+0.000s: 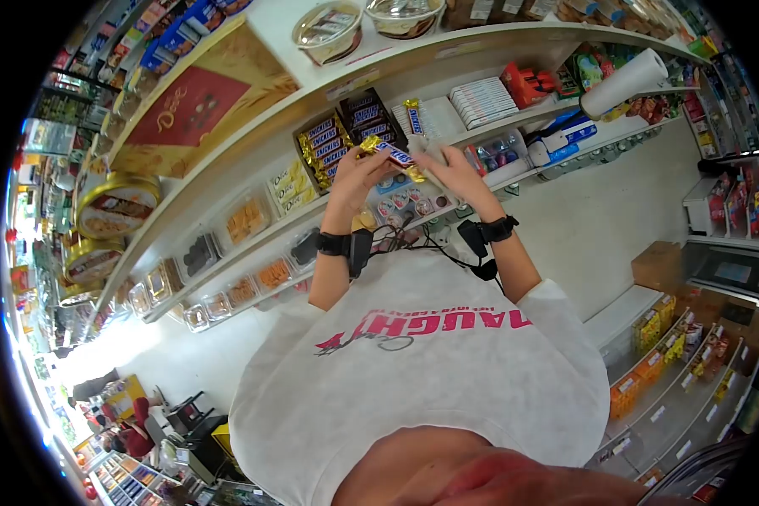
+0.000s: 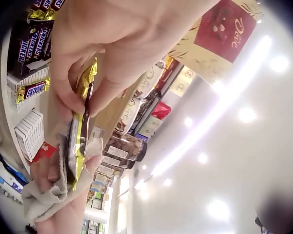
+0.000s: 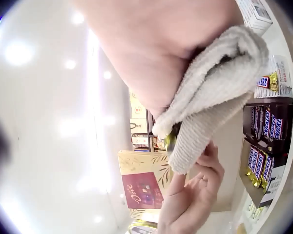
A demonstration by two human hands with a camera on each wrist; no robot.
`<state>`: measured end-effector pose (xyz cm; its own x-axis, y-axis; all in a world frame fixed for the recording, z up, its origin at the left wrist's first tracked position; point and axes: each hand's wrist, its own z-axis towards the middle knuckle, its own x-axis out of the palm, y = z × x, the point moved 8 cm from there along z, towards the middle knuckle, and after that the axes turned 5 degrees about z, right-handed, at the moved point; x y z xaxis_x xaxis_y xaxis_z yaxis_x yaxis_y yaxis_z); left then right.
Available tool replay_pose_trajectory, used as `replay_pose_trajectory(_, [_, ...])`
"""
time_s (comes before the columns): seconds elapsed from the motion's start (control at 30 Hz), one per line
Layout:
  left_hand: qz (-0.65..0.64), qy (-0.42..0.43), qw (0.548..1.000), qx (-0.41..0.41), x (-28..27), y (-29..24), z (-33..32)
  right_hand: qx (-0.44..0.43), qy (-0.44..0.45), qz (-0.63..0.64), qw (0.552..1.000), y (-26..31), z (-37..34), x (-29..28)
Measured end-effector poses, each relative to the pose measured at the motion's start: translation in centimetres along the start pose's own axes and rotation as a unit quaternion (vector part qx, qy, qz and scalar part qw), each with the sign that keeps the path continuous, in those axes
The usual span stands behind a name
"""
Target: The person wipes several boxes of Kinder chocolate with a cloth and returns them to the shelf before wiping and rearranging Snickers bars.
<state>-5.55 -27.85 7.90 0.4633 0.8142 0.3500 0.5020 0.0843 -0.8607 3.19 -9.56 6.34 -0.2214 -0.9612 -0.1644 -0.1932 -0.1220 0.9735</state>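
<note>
A Snickers bar in a gold-ended wrapper [image 1: 395, 158] is held up in front of the shelf. My left hand [image 1: 356, 180] pinches one end between thumb and fingers; in the left wrist view the left hand [image 2: 107, 53] grips the bar [image 2: 80, 131] near its top. A light grey cloth [image 2: 51, 195] is in my right hand [image 1: 464, 175], folded against the bar's other end. In the right wrist view the cloth [image 3: 210, 92] hides most of the bar and the right hand's [image 3: 161, 53] fingertips.
Open boxes of Snickers bars [image 1: 322, 148] and darker-wrapped bars [image 1: 368, 118] stand on the shelf behind the hands. A single bar [image 1: 413, 116] lies on white packs. A roll [image 1: 624, 84] sticks out at the right; plastic tubs [image 1: 246, 218] line the left shelf.
</note>
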Motion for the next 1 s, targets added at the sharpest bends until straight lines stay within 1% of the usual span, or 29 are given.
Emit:
replay_pose_trajectory(0.07, [-0.016,-0.034,0.999,-0.006,-0.5,1.4,2.0,-0.058,0.069,0.048,0.995,4.3,-1.7,0.9])
replay_pose_trajectory(0.1, [-0.007,-0.06,0.998,0.017,0.0,1.4,2.4,-0.051,0.091,0.023,0.994,2.1,-0.8,1.0])
replay_pose_trajectory(0.13, [0.016,-0.041,0.999,0.007,0.8,2.1,3.3,-0.046,0.112,-0.001,0.993,1.2,-0.3,1.1])
replay_pose_trajectory(0.2, [0.064,-0.003,0.998,-0.017,2.0,3.7,5.2,-0.031,0.157,0.033,0.987,0.4,-0.1,0.8])
replay_pose_trajectory(0.23, [0.081,0.002,0.997,0.005,3.0,3.8,6.1,-0.027,0.149,0.047,0.987,0.1,0.0,0.1])
replay_pose_trajectory(0.3, [0.085,-0.018,0.996,0.015,4.2,4.6,8.0,-0.02,0.128,0.071,0.989,-0.7,0.8,-2.3])
replay_pose_trajectory(0.4, [0.085,-0.06,0.994,0.03,5.8,5.1,10.5,-0.031,0.007,0.078,0.996,-2.7,2.7,-6.9])
replay_pose_trajectory(0.47, [0.088,-0.084,0.991,0.046,6.6,5.3,11.7,0.002,0.003,0.089,0.996,-4.5,3.8,-8.2])
replay_pose_trajectory(0.5, [0.134,-0.102,0.985,0.034,6.9,5.4,12.2,0.018,0.003,0.093,0.995,-5.1,4.1,-8.6])
replay_pose_trajectory(0.6, [0.143,-0.103,0.983,0.047,7.4,7.0,14.1,-0.018,0.034,0.095,0.995,-5.6,4.8,-8.2])
replay_pose_trajectory(0.63, [0.204,-0.126,0.969,0.051,7.3,6.8,14.1,-0.027,0.021,0.063,0.997,-6.1,5.4,-8.4])
replay_pose_trajectory(0.67, [0.268,-0.142,0.948,0.092,7.0,6.4,14.5,-0.036,0.009,0.03,0.999,-6.6,6.3,-8.6])
replay_pose_trajectory(0.73, [0.39,-0.177,0.888,0.169,5.3,6.5,15.2,-0.052,-0.024,-0.023,0.998,-7.5,8.2,-8.7])
replay_pose_trajectory(0.77, [0.453,-0.176,0.842,0.234,5.3,6.2,15.0,-0.058,-0.046,-0.044,0.996,-7.8,9.3,-8.6])
replay_pose_trajectory(0.8, [0.513,-0.173,0.787,0.295,6.1,5.4,14.3,-0.065,-0.067,-0.064,0.994,-7.5,9.9,-8.6])
replay_pose_trajectory(0.83, [0.57,-0.168,0.724,0.35,6.9,5.0,13.4,-0.058,-0.048,-0.062,0.995,-7.5,10.4,-7.9])
replay_pose_trajectory(0.87, [0.547,-0.141,0.772,0.29,6.5,6.0,13.8,-0.051,-0.029,-0.058,0.997,-7.5,11.0,-7.0])
replay_pose_trajectory(0.9, [0.521,-0.113,0.815,0.228,7.4,6.5,13.5,-0.045,-0.011,-0.053,0.997,-7.4,11.5,-6.2])
replay_pose_trajectory(0.93, [0.49,-0.084,0.852,0.166,7.9,7.4,13.5,-0.054,-0.026,-0.093,0.994,-7.5,11.8,-5.7])
replay_pose_trajectory(0.97, [0.539,-0.098,0.805,0.227,6.8,8.9,13.9,-0.062,-0.042,-0.133,0.988,-7.7,11.9,-5.2])
replay_pose_trajectory(1.0, [0.553,-0.097,0.793,0.235,6.7,9.4,13.6,-0.069,-0.06,-0.174,0.98,-7.6,11.8,-5.0])
